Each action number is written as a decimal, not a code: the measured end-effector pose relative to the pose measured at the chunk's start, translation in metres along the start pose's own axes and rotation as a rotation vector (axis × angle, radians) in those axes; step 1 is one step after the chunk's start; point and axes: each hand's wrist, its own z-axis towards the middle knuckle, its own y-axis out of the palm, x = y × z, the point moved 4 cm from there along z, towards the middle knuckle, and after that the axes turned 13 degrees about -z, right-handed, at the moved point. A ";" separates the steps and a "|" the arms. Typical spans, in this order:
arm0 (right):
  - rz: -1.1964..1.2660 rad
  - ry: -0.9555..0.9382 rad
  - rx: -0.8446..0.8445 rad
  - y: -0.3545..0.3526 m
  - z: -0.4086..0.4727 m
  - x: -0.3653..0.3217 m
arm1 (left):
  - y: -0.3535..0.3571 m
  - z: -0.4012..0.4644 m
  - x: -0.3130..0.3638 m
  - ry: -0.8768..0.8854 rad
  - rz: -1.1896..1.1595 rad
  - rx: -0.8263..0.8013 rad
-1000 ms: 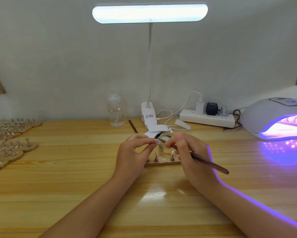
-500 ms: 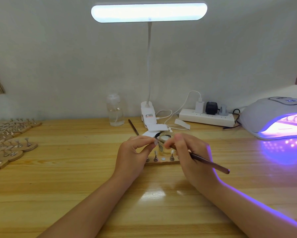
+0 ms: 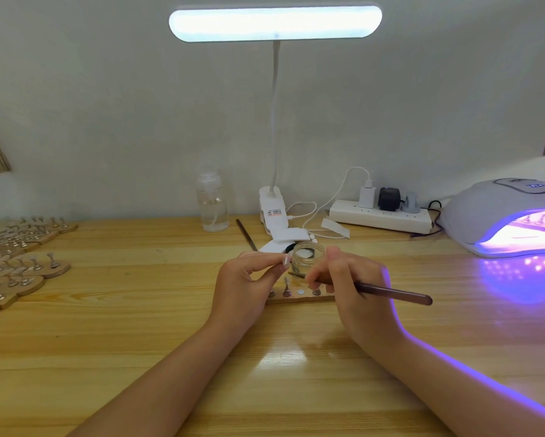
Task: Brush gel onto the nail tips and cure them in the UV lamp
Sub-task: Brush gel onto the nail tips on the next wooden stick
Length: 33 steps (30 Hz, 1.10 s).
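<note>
— Moved: thin brown-handled brush (image 3: 390, 291) drawn back from the small clear nail tip (image 3: 286, 261), bristles now lower, just in front of the clear glass gel jar (image 3: 307, 255).

— Left hand (image 3: 246, 279)?

— Pinching that tip on its stand, just left of the jar. Right hand (image 3: 346, 285) wrapped round the brush.

— Meaning?

— Probably one stroke finished, reloading or realigning next. Curing not yet begun; glowing white UV lamp (image 3: 498, 216) well right of the jar, wooden holder strip (image 3: 296, 298) in front of it on the bench (image 3: 138, 326).

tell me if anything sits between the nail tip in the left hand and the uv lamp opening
The right hand with its brush and the glass jar sit just right of the nail tip; beyond them, bare table leads to the UV lamp.
</note>
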 end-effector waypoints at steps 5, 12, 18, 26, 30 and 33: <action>-0.043 -0.010 -0.014 0.001 0.001 -0.001 | -0.001 0.000 -0.001 -0.012 -0.024 0.007; -0.013 0.020 0.010 0.000 0.002 0.000 | 0.000 0.001 -0.003 -0.038 -0.050 0.009; 0.134 0.129 0.002 0.001 0.001 0.006 | 0.001 0.002 -0.005 -0.057 -0.083 -0.007; 0.196 0.182 -0.027 0.003 0.000 0.006 | 0.001 0.002 -0.007 -0.098 -0.129 -0.007; 0.152 0.146 -0.031 0.001 0.002 0.002 | 0.000 0.001 -0.006 -0.103 -0.139 -0.011; 0.227 0.228 -0.069 0.003 0.000 0.005 | 0.001 0.001 -0.004 -0.118 -0.155 -0.014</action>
